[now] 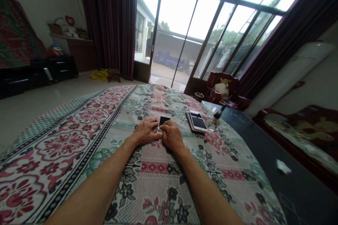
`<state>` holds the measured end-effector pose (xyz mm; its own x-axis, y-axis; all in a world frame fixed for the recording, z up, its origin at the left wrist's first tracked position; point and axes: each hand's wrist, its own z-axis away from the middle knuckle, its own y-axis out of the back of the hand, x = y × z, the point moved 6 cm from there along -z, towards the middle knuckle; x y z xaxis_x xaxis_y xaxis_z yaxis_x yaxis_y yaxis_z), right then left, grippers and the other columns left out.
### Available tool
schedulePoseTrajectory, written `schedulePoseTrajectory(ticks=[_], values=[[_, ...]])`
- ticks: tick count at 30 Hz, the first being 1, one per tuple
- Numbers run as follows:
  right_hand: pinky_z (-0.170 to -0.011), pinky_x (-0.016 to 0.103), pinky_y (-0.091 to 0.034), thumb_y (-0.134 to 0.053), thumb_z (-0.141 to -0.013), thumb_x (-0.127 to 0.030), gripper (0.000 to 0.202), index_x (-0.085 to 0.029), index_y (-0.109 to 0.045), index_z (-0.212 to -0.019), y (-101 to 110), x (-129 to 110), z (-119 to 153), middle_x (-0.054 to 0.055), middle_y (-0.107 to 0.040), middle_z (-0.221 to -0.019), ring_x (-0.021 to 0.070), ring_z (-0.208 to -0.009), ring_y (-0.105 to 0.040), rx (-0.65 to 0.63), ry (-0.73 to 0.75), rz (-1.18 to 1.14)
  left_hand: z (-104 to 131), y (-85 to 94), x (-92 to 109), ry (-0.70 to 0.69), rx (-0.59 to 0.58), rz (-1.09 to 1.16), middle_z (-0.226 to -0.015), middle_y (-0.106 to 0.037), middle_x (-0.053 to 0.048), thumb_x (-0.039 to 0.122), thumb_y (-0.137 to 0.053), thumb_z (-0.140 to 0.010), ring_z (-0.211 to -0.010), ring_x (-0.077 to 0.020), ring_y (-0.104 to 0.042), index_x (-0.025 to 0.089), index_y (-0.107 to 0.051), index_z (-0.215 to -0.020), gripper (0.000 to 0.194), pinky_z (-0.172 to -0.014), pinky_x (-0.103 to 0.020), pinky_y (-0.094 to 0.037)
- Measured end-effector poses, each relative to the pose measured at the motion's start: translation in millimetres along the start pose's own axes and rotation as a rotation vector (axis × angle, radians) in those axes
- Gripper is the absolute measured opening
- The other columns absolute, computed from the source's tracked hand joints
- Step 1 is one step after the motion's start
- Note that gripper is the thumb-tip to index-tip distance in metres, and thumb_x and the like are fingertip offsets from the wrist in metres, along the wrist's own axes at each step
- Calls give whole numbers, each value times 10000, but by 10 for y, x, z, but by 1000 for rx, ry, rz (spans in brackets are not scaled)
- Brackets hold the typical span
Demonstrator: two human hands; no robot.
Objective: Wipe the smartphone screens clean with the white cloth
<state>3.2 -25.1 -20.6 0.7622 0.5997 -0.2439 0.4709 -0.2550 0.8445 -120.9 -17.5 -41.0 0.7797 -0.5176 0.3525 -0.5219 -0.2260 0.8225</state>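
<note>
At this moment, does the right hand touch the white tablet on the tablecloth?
No, the right hand is at the small phone, and the white tablet lies apart, farther right.

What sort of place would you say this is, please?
It looks like a living room in a home: there are long, dark purple fabric curtains, a tall, dark-framed glass door and a dark red wooden armchair.

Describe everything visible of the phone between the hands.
The phone is slim, with a dark screen facing up and a white border. It points away from the person, over the patterned cloth. The left hand is at its left edge; the right hand covers its lower right.
</note>
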Motion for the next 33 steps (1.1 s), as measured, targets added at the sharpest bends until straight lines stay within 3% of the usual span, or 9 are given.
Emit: schedulePoseTrajectory(ticks=[23,33], values=[[-812,283,-429,-525,-794,-82,225,-207,-712,-802,7,-14,5,48,-613,-889,175,-865,-531,38,22,-47,-31,-11,-20,34,26,32,-1221,-617,-49,376,-666,-707,-1153,-246,-536,253,-662,-1082,394,-1022,-366,-387],[-848,285,-425,-510,-792,-82,232,-202,-707,-817,-41,16,-38,43,-613,-896,168,-876,-533,18,25,-42,-84,-59,-66,22,-28,12,-1222,-615,-37,406,-638,-720,-1136,-246,-533,248,-642,-1097,408,-997,-372,-391]])
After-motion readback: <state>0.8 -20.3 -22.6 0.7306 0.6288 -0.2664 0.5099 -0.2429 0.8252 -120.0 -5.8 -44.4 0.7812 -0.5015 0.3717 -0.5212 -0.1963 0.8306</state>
